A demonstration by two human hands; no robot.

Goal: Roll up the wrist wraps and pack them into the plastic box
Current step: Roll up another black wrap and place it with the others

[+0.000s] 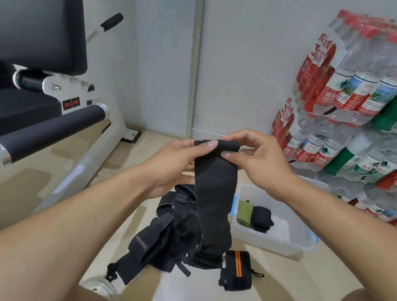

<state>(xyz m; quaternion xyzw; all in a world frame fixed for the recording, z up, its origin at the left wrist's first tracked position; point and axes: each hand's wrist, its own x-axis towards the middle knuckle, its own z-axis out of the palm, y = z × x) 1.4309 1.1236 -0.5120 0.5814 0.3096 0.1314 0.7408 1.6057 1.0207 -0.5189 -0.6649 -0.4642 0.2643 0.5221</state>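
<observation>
Head view: I see both hands pinching a long black elastic wrist wrap (211, 197) at its top end.
It hangs to a heap of black wraps (167, 236) on the floor beside the clear plastic box (278, 242); left hand (178, 163) and right hand (254, 157) grip its rolled end.

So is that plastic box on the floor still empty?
No, the plastic box already holds two rolled wraps, a green one and a black one.
</observation>
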